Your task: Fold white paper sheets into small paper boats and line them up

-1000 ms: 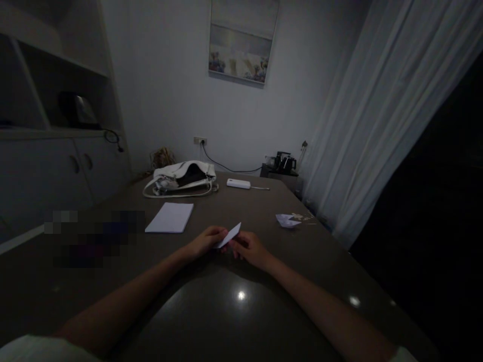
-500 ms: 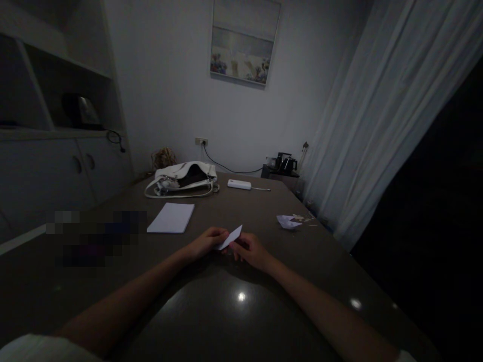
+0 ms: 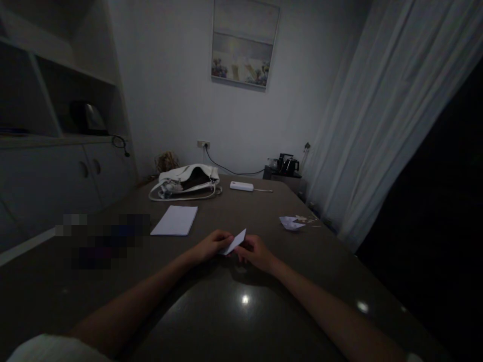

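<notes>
While grasping the white paper [image 3: 236, 241] over the desk [image 3: 211, 311] between the fingers of the left hand [image 3: 211, 245] and the right hand [image 3: 260, 253], preferably keeping edges aligned, pressing lightly, and avoiding skewing. Compared with the earlier frame, appearing slightly lower and farther right in view, seemingly through head motion, while keeping nearly the same grasp.

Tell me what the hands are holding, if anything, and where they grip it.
A small folded white paper piece: the left hand pinches its left end; the right hand is at its right edge.
</notes>
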A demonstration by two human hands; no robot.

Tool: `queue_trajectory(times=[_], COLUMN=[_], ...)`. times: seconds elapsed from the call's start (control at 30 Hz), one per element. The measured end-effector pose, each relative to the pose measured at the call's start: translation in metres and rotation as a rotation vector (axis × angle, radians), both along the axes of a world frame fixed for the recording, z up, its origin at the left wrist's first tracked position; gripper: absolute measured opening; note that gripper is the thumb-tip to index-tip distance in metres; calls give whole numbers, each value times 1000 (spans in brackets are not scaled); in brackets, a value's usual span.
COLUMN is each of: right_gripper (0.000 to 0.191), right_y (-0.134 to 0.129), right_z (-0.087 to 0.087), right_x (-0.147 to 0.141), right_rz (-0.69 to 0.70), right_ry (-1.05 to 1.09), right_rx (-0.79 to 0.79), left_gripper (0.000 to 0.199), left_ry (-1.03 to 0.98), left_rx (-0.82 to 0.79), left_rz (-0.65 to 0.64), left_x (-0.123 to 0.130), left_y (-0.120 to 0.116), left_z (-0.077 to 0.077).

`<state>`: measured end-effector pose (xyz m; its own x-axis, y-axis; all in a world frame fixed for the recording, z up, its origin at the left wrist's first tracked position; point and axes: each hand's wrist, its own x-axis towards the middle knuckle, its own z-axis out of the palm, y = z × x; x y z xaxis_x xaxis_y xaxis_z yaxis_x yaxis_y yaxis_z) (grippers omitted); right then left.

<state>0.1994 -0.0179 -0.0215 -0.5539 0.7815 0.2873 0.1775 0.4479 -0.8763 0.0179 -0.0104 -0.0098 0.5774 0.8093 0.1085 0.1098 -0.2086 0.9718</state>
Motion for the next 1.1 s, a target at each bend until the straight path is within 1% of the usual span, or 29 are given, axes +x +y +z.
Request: queue_trajectory(times=[0.13, 0.23, 0.4, 0.7, 0.8, 1.0, 1.1], right_gripper=[31, 30, 29, 30, 29, 31, 32], right_y=[2, 3, 2, -1, -2, -2, 0], right_z=[0, 2, 8, 10, 12, 11, 9], right_x=[0, 1, 1, 1, 1, 2, 2], right_rz=[2, 3, 43, 79, 89, 104, 115], right_ry=[51, 99, 135, 145, 152, 155, 154], right_rx=[-36, -74, -121, -174, -169, -171, -164], left_gripper=[48, 50, 48, 52, 49, 49, 48], left_ry=[33, 22, -55, -84, -78, -95, -83], left_rx=[51, 79, 40, 29, 27, 35, 50], left_rz=[-11, -27, -24, -21, -20, -69, -53], left_x=[-1, 0, 1, 3, 2, 1, 0], left_y=[1, 0, -1, -5, -5, -1, 2], left_z=[-1, 0, 3, 9, 8, 2, -1])
